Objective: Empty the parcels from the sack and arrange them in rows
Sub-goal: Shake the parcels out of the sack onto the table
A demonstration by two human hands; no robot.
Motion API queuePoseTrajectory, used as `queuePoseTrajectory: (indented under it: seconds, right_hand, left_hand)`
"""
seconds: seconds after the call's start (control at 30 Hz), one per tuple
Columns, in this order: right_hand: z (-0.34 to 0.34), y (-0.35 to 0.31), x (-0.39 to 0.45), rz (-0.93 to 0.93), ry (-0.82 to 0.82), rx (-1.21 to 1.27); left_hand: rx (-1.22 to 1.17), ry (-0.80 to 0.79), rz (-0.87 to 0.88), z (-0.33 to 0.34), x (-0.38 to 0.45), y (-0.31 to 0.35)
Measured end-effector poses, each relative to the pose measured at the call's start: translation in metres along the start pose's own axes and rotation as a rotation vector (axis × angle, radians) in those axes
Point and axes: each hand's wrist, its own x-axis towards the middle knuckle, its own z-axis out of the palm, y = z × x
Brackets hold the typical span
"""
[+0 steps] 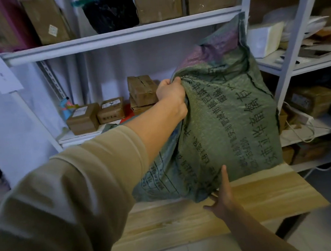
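Leftward, small brown parcels point(95, 114) sit on the white shelf point(81, 136). At centre, the left hand point(171, 95) grips a fold of the green sack point(224, 122), which stands on the wooden table point(260, 195). Lower right, the right hand point(223, 197) presses straight fingers against the sack's underside.

A green woven sack point(224, 122) (printed with dark characters) is stood on a wooden table point(260, 195), gripped at a bunched upper edge by the left hand point(171, 95) and supported at its lower corner by the right hand point(223, 197), with cardboard parcels point(110, 113) shelved on a white rack point(118, 38) behind.
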Motion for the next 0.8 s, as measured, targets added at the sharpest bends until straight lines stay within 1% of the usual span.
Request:
queuePoseTrajectory:
  seconds: [0.1,0.17,0.27,0.37,0.5,0.57,0.63,0.7,0.8]
  right_hand:
    - [0.003,0.001,0.005,-0.026,0.026,0.041]
    - [0.005,-0.001,0.011,-0.061,0.035,0.135]
    - [0.016,-0.006,0.016,-0.131,-0.093,0.349]
    - [0.031,-0.017,0.014,-0.199,-0.153,0.444]
    - [0.044,-0.037,0.01,-0.239,-0.109,0.5]
    - [0.05,-0.052,0.011,-0.215,-0.079,0.452]
    - [0.057,-0.069,0.012,-0.204,-0.003,0.409]
    - [0.066,-0.088,0.013,-0.234,0.082,0.39]
    - [0.087,-0.108,0.008,-0.314,0.11,0.365]
  left_hand:
    - [-0.036,-0.006,-0.016,-0.004,0.003,0.009]
    - [-0.064,-0.022,-0.047,-0.008,0.005,0.014]
    - [-0.09,-0.053,-0.057,-0.012,0.011,0.023]
    - [-0.076,-0.062,-0.013,-0.015,0.015,0.034]
    - [0.022,-0.091,0.057,-0.019,0.02,0.044]
    - [0.061,-0.117,0.081,-0.02,0.022,0.05]
    - [0.098,-0.15,0.126,-0.02,0.025,0.059]
    - [0.162,-0.161,0.202,-0.022,0.029,0.068]
    - [0.26,-0.147,0.334,-0.032,0.035,0.078]
